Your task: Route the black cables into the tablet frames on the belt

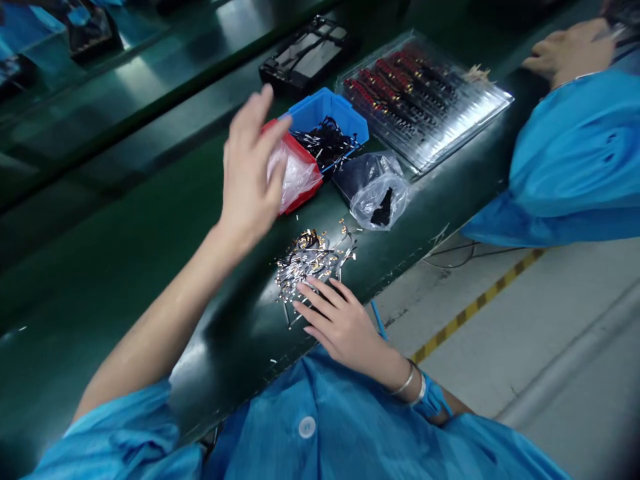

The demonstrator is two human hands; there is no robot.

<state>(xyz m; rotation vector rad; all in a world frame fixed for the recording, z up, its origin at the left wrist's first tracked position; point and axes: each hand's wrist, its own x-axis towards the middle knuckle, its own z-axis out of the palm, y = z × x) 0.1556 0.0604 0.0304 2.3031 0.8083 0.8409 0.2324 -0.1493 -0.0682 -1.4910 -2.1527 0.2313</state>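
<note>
Your left hand (249, 177) is up off the green, glossy worktop (125, 267), left of centre; forearm slants in from the near left, wrist bent little, fingers pointing to the far side. Those fingers are spread wide, thumb apart. In the view, the hand overlaps the left side of the red plastic bin (304, 200) with crumpled clear film (295, 177) in it; you can't tell from this angle if it touches.

Your right hand (347, 328) is lower and nearer, palm down, forearm from the near right, silver metal bangle (406, 381) at the wrist. Fingers straight, slightly fanned, tips at the near right edge of the loose pile of small silver, black and gold-coloured cable pieces (305, 263); contact unclear. That pile sits mid-worktop, between your hands.

Beyond it: blue plastic bin (363, 123) with black cables (327, 143), and right of the red bin, a clear plastic bag (395, 193) with a black piece inside. Far right, a co-worker's hand (573, 53). Any lettering is too blurred to read.
</note>
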